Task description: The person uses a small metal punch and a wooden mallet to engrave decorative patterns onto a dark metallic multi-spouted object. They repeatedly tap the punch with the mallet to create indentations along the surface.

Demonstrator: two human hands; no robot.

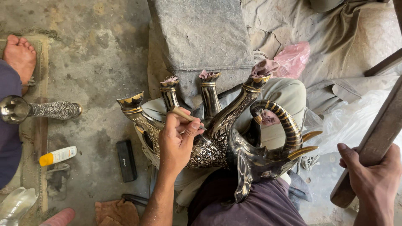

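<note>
A black and silver engraved metal elephant (217,148) lies upside down across my lap, its legs pointing up toward a grey stone block (201,37) and its gold-banded trunk and tusks to the right. Bits of pink cloth plug the feet. My left hand (178,144) rests on the elephant's belly. It grips a thin wooden-handled tool (182,113) whose tip touches the engraved surface between the legs. My right hand (372,178) is off to the right, closed around a long wooden bar (379,134) that runs up toward the top right.
Another person's bare foot (19,54) and an engraved metal vase (52,110) are at the left. On the concrete floor lie a white tube with a yellow cap (58,155), a black box (126,160) and a brown rag (117,211). A pink bag (293,58) lies behind my knee.
</note>
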